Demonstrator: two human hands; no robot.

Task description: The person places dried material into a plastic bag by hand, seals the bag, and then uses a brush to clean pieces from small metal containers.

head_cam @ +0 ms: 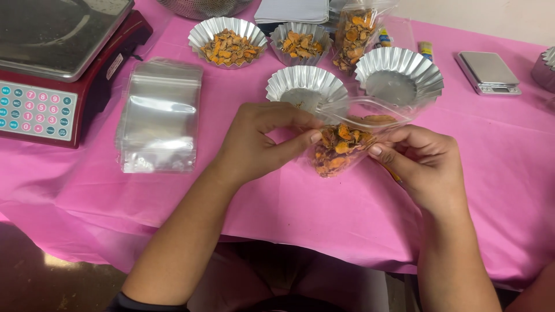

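Observation:
A small clear plastic pouch (341, 144) filled with orange-brown dried slices is held above the pink tablecloth (289, 202), its open mouth tilted up to the right. My left hand (260, 141) pinches the pouch's left side between thumb and fingers. My right hand (419, 159) grips its right side. Two empty fluted foil cups (306, 86) (399, 78) sit just behind the pouch.
Two foil cups (228, 41) (300, 43) holding dried slices stand farther back, beside a filled upright pouch (354, 34). A stack of empty clear pouches (159, 115) lies left. A red weighing scale (55, 69) sits far left, a small silver pocket scale (488, 72) far right.

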